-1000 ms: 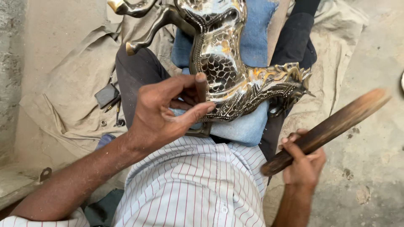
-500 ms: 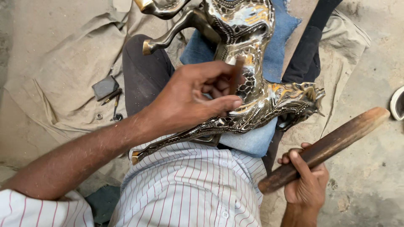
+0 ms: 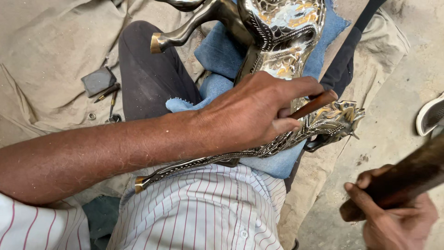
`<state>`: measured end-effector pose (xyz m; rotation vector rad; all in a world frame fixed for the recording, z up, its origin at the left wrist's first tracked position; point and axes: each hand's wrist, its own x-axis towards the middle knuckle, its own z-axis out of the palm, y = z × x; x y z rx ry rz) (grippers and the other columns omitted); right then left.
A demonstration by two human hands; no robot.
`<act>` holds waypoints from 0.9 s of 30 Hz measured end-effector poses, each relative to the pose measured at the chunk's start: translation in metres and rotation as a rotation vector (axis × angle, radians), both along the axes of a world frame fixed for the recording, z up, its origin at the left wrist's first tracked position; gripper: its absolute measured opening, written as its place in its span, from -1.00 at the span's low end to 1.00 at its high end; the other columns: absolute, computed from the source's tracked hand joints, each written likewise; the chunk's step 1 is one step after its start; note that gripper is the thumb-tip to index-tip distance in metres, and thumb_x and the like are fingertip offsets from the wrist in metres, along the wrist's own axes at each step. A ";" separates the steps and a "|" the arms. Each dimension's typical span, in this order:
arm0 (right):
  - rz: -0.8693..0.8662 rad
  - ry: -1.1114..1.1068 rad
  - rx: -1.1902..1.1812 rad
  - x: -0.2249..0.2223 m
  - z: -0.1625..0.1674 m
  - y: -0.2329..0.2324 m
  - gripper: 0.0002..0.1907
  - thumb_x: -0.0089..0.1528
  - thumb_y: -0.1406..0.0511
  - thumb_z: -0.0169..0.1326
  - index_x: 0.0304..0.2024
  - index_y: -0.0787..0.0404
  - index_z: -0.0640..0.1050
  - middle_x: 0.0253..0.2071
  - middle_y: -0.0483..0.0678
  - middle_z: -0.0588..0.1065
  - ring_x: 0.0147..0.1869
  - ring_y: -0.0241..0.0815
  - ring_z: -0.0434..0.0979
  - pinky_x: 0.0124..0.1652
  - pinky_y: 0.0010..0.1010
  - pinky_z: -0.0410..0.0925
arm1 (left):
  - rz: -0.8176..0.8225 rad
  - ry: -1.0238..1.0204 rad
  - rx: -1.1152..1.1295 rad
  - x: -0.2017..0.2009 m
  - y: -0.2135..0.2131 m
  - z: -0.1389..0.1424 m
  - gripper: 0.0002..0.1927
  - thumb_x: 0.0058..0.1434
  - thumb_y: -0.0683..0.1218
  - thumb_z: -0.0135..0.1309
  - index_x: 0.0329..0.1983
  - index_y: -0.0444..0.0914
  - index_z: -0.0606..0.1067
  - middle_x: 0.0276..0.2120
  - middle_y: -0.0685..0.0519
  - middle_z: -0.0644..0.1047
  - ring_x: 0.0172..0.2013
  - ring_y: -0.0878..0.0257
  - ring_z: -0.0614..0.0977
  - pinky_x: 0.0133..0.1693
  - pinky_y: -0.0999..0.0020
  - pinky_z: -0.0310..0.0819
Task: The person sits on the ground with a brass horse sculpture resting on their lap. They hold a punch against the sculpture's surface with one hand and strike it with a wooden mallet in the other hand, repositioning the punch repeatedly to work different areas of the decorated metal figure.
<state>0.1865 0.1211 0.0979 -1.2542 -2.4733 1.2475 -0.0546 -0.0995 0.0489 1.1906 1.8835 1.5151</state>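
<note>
Nearest the camera, a white shirt with thin red stripes fills the lower frame. Low right, the right hand is closed around the butt of a thick dark wooden baton, which runs up and out of the right edge, held clear of everything else above bare concrete floor. Across the middle, the left forearm reaches in from the left edge; the left hand lies over an ornate metal horse figure, fingers pinched together on a slim reddish-brown punch whose upper end pokes out past the index finger, tilted, its lower tip hidden under the hand. The horse figure rests on its side across the lap, silver-toned with brass patches and dense engraved pattern; its head points right, just beyond the left hand, and one long thin part ends in a brass tip near the shirt. Folded blue denim cloth pads the figure over dark trousers. Farther left, on a tan ground sheet, sit a small dark grey block and a few short metal tools beside it. At the far right edge, part of a white shoe.
</note>
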 end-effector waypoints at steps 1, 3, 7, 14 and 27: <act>0.016 -0.105 0.032 -0.001 0.006 0.009 -0.65 0.11 0.63 0.23 -0.10 0.39 0.44 -0.26 0.06 0.51 -0.24 -0.16 0.54 -0.32 -0.28 0.46 | 0.010 0.044 -0.005 0.000 0.001 -0.001 -0.47 0.24 -0.11 0.30 0.25 -0.22 0.41 -0.44 -0.07 0.64 -0.43 0.14 0.74 -0.39 0.14 0.57; 0.072 -0.225 0.089 -0.004 0.012 0.027 -0.71 0.14 0.62 0.25 -0.17 0.40 0.46 -0.32 0.07 0.51 -0.40 -0.12 0.50 -0.51 -0.27 0.38 | 0.002 0.003 0.012 0.001 0.003 -0.003 -0.47 0.24 -0.13 0.27 0.26 -0.21 0.40 -0.39 -0.08 0.65 -0.39 0.14 0.75 -0.35 0.15 0.62; 0.136 -0.234 0.118 -0.010 0.008 0.055 -0.66 0.05 0.62 0.17 -0.16 0.30 0.47 -0.30 -0.07 0.52 -0.34 -0.27 0.51 -0.38 -0.45 0.40 | 0.016 0.066 0.080 0.003 0.003 -0.003 -0.43 0.16 -0.13 0.28 0.25 -0.22 0.41 -0.30 -0.12 0.66 -0.28 0.07 0.74 -0.27 0.08 0.63; 0.330 -0.514 0.430 -0.009 0.008 0.083 -0.74 0.17 0.53 0.30 -0.12 0.34 0.54 -0.32 0.08 0.53 -0.39 -0.03 0.55 -0.38 -0.24 0.41 | -0.069 -0.025 -0.062 0.000 0.009 0.002 -0.46 0.16 -0.14 0.23 0.23 -0.22 0.42 -0.29 -0.10 0.67 -0.28 0.12 0.76 -0.27 0.13 0.67; 0.435 -0.389 0.326 0.011 -0.004 0.119 -0.77 0.14 0.54 0.30 -0.32 0.28 0.49 -0.43 0.03 0.50 -0.38 -0.14 0.51 -0.28 -0.33 0.37 | -0.087 -0.009 -0.065 -0.003 0.014 0.000 -0.45 0.11 -0.18 0.25 0.20 -0.20 0.43 -0.25 -0.10 0.67 -0.24 0.11 0.77 -0.27 0.15 0.69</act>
